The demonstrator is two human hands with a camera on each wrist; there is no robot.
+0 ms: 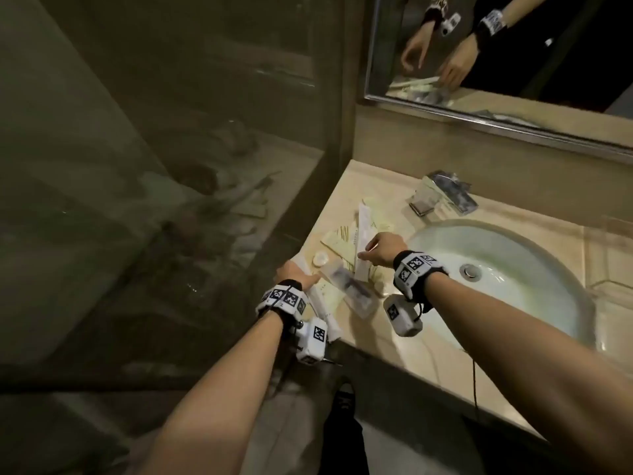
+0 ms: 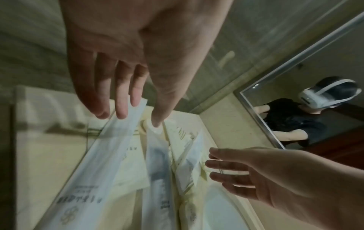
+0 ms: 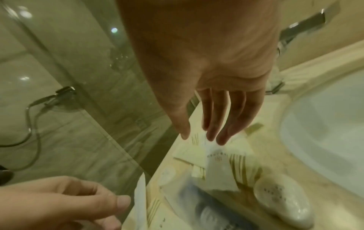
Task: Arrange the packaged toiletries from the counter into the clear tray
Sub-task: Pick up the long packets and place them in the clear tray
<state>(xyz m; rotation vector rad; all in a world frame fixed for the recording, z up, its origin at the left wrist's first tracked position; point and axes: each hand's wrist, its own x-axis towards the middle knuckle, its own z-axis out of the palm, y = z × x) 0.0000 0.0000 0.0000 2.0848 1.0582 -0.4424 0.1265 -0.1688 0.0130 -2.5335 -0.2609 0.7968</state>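
Forearms w/ wrist cameras fill the head view's foreground; left hand [image 1: 297, 274] at the tabletop [image 1: 404, 358] edge, fingers straight, tips resting on a long white sachet [image 2: 110, 149], grip apart; right hand [image 1: 380, 250] w/ fingers loosely extended over a narrow white packet [image 1: 363, 245], apart, clamping nothing that shows. Packaged toiletries lie heaped left of the sink [image 1: 507, 279]; clear tray [image 1: 351, 289] among them, holding a dark item. Step, by judgement: square long packets parallel, slide in flat. Obstacles: round soap [image 1: 321, 258], overlapping sachets, glass partition [image 1: 164, 186] close by; faucet [image 1: 445, 195] and mirror [image 1: 507, 56] behind.
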